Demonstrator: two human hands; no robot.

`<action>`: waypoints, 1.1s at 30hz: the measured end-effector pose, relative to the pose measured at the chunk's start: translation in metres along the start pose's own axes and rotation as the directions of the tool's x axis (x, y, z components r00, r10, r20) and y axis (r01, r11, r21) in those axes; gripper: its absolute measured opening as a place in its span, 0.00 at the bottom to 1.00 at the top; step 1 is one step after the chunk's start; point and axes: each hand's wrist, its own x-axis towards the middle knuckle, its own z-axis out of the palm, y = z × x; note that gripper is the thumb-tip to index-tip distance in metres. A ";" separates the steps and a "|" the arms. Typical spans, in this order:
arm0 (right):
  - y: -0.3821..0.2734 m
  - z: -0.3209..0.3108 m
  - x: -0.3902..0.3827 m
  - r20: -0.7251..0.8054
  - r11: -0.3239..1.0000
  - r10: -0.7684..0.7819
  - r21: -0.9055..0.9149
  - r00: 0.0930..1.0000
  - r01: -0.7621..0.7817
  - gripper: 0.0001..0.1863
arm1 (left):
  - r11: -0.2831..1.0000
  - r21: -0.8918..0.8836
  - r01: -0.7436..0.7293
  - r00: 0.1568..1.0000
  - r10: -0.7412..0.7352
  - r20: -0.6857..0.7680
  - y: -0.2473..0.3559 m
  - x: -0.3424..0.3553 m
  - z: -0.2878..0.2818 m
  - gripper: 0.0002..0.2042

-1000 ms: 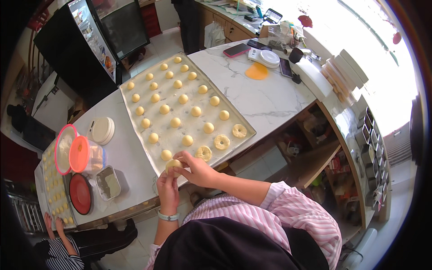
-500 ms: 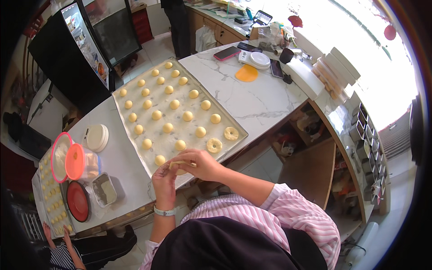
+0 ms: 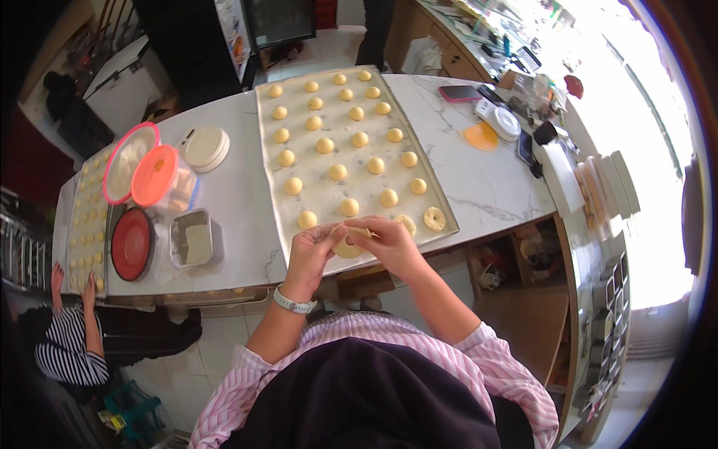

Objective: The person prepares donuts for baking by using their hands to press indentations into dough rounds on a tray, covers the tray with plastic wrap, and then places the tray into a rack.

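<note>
Clamped between the fingers of the left hand (image 3: 308,254) and right hand (image 3: 393,243), neither nearer, the pale dough piece (image 3: 345,250) sits just below the fingertips, the tray (image 3: 317,200) reaching away beyond them

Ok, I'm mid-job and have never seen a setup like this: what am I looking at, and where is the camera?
There is no machine here, just a person's bare left hand and right hand. The view comes from a wide camera on that person's head, looking down, so straight edges bend near the rim. On the pale table is a large tray with rows of dough balls and two dough rings, one partly hidden. To the left are a red round dish and a metal tin. The fingers of both hands hold a dough piece above the tray's near edge. The other hands, far left, are someone else's.
</note>
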 end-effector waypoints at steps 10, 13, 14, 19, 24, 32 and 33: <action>-0.001 -0.005 0.005 0.050 0.989 0.126 -0.079 0.991 -0.122 0.14 | 1.000 0.005 0.010 0.999 -0.009 -0.039 0.001 -0.006 -0.006 0.13; -0.003 -0.002 0.006 0.038 0.984 0.152 -0.098 0.988 -0.148 0.14 | 0.997 0.051 0.051 0.999 -0.051 0.013 -0.003 -0.005 -0.012 0.12; 0.001 0.001 0.005 0.071 0.990 0.117 -0.084 0.991 -0.111 0.14 | 0.994 0.083 0.069 0.997 -0.072 0.042 -0.003 -0.005 -0.013 0.12; 0.003 -0.002 0.006 0.044 0.988 0.153 -0.023 0.987 -0.152 0.14 | 0.995 0.062 0.073 0.996 -0.070 -0.047 0.002 -0.008 -0.014 0.12; 0.008 0.000 0.007 0.080 0.989 0.145 -0.048 0.986 -0.142 0.16 | 0.997 0.068 0.047 0.996 -0.041 -0.082 -0.001 -0.011 -0.015 0.13; 0.013 0.005 0.008 0.103 0.988 0.154 -0.022 0.983 -0.153 0.16 | 0.997 0.036 0.069 0.995 -0.066 -0.068 0.002 -0.013 -0.019 0.14; 0.012 0.003 0.010 0.057 0.984 0.176 -0.054 0.983 -0.173 0.17 | 0.996 0.041 0.085 0.994 -0.082 -0.073 0.004 -0.014 -0.019 0.14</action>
